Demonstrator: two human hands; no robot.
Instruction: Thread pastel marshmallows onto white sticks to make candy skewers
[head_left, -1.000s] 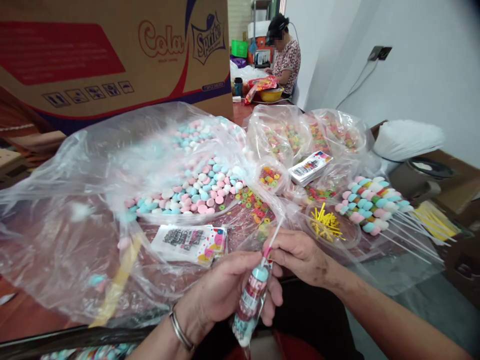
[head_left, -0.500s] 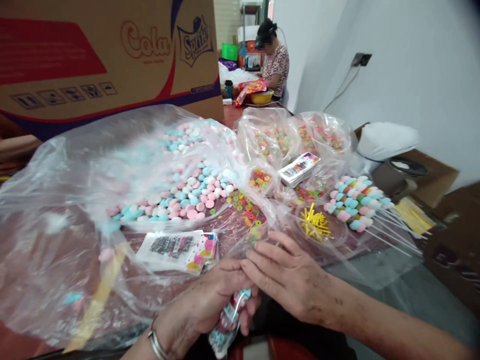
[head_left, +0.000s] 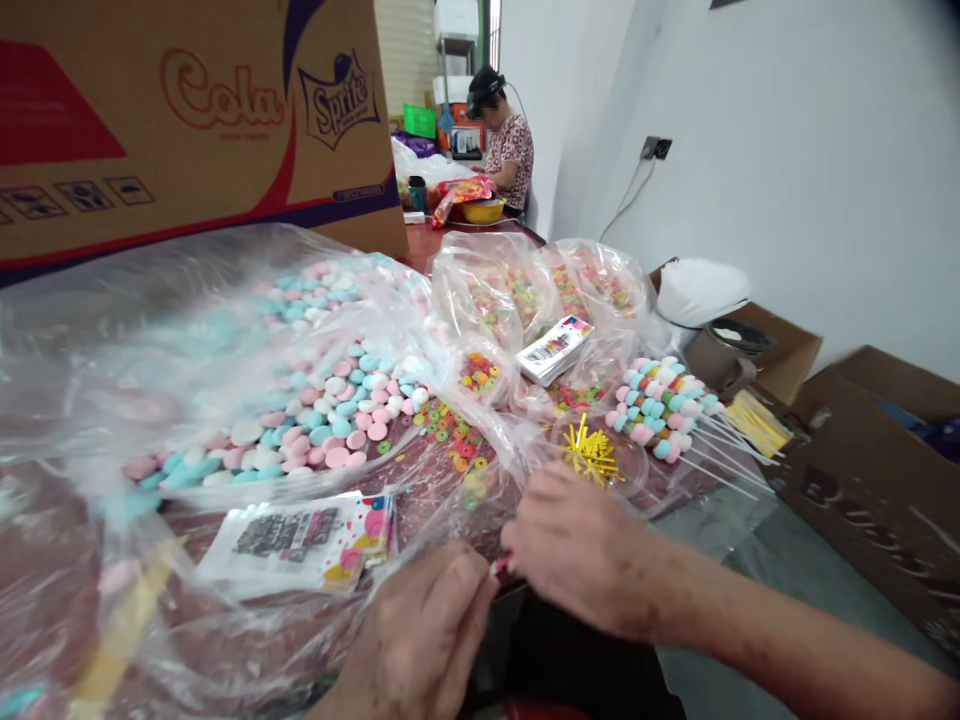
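My left hand [head_left: 424, 630] is closed at the bottom middle of the head view, fingers curled round a bagged candy skewer that is almost wholly hidden; only a pink bit [head_left: 498, 567] shows between the hands. My right hand [head_left: 577, 545] is closed too, pinching at that same pink end. Just beyond the hands lie a stack of printed labels [head_left: 300, 540] and a small dish of yellow ties [head_left: 592, 455]. A pile of finished candy skewers [head_left: 664, 405] lies to the right, sticks pointing right.
A big clear bag of pink, blue and white candies [head_left: 300, 410] covers the table's left. Smaller bags of coloured rings [head_left: 517, 290] and a second label stack [head_left: 555, 350] lie behind. A cardboard carton [head_left: 187, 110] stands at the back left. Another person [head_left: 506, 150] sits far off. Brown boxes [head_left: 862, 450] at right.
The view has swung left and up. The bagged skewer has sunk below my hands and is nearly out of sight. My right hand closed from flat fingers to a pinch at its top.
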